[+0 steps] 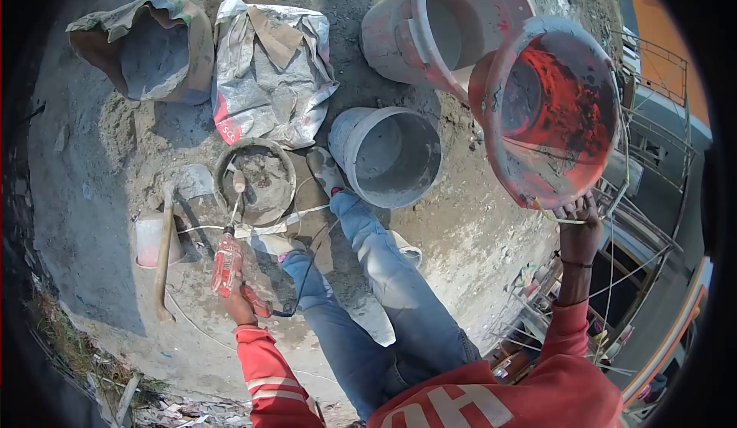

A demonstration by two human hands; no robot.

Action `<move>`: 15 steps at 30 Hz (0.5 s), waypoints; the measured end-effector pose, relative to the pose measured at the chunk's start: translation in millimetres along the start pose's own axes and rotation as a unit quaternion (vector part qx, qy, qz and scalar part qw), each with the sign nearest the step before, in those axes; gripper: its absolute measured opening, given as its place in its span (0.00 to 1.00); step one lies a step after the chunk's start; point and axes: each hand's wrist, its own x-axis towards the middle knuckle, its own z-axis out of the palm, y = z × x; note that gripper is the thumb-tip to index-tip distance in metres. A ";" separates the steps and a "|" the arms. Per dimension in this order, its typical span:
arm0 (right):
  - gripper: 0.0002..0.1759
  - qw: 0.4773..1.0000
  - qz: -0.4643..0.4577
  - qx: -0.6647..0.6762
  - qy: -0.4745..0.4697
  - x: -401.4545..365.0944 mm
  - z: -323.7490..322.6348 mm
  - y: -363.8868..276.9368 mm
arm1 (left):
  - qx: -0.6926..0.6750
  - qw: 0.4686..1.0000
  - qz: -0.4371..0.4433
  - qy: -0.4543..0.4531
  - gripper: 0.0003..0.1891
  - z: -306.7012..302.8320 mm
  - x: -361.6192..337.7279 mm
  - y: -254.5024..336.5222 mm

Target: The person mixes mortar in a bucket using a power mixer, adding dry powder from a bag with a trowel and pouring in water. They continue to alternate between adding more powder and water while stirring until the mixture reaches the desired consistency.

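My left hand (239, 305) is wrapped round the handle of a red power drill (227, 264). The drill's mixing rod points up toward a round pan (269, 168) of grey material. At the right, my right hand (582, 219) grips the lower edge of a red bucket (513, 168) smeared with grey, its fingers partly hidden. The bucket is tilted, and its inside shows red and grey residue. A large pale tub (391, 33) is just behind it. Between these and the pan stands a grey bucket (349, 140), near my foot.
An open sack (196, 59) of grey powder and a crumpled white sack (269, 113) lie at the upper left. A shovel (163, 259) rests beside a small whitish bucket (148, 236). Cables cross the ground near my feet. Scaffolding (652, 128) stands at the far right.
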 end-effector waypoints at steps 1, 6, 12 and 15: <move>0.31 0.998 -0.007 0.017 0.057 -5.7 -18.3 1.9 | 0.000 1.000 0.011 -0.017 0.19 0.5 1.1 1.5; 0.33 0.954 -0.059 0.033 0.293 2.5 -127.0 62.6 | 0.006 1.000 0.021 -0.006 0.21 10.2 -7.5 12.7; 0.24 0.898 0.016 0.032 0.439 50.7 -278.7 231.6 | 0.010 0.999 -0.024 -0.026 0.23 11.1 -7.1 11.2; 0.26 0.858 0.115 0.157 0.475 89.5 -322.5 310.3 | 0.014 0.999 -0.021 -0.044 0.25 15.5 0.5 8.3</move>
